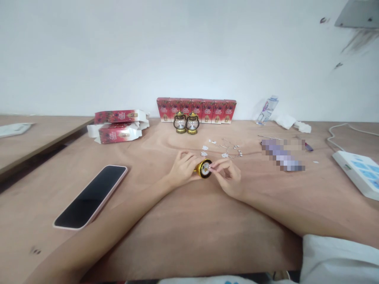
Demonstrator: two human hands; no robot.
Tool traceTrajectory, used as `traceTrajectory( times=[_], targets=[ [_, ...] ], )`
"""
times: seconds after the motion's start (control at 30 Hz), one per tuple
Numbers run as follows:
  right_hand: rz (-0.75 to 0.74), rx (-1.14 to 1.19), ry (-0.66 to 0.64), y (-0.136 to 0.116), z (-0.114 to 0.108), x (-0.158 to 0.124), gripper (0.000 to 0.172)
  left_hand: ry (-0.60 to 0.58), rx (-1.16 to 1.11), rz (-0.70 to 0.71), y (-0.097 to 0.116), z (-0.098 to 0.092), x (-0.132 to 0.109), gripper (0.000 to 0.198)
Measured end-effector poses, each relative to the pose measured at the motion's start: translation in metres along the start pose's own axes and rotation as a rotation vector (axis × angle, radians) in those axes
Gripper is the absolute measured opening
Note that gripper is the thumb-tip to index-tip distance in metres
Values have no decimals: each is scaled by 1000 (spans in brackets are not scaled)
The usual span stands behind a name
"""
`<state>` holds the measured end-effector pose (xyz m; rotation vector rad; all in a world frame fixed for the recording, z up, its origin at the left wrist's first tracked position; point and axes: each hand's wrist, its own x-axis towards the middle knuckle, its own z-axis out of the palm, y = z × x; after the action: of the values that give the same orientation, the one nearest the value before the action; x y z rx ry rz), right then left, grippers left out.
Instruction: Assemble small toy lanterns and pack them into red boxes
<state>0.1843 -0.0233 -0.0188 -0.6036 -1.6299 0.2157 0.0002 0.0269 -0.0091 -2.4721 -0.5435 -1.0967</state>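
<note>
My left hand [184,170] is closed around a small gold lantern [204,169], tipped on its side so its round base faces me. A pale disc shows inside the dark rim of that base. From the right, my right hand [227,176] reaches to the base with thumb and forefinger pinched at its middle. What the pinch holds is too small to make out. Two more lanterns [192,124] with clear bodies stand upright behind my hands. Small white pieces [204,148] and thin wires with little round parts [237,151] lie just beyond my right hand.
Several red boxes [197,110] stand in a row against the wall. Opened red boxes [118,132] lie at left, above a phone [91,197]. On the right are a clear plastic package [268,109], crumpled tissue [286,120], a blurred purple item [281,154] and a white device [358,171] with a cable.
</note>
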Motion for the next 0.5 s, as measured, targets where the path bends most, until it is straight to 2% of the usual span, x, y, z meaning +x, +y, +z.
traceTrajectory(
  times=[0.17, 0.37, 0.5],
  targets=[
    [-13, -65, 27, -2, -1, -1, 19, 7, -8, 26, 1, 0, 1, 43],
    [-111, -167, -19, -2, -2, -1, 22, -4, 37, 29, 2, 0, 2, 40],
    [-154, -199, 0, -2, -3, -2, 23, -12, 49, 64, 4, -1, 4, 40]
  ],
)
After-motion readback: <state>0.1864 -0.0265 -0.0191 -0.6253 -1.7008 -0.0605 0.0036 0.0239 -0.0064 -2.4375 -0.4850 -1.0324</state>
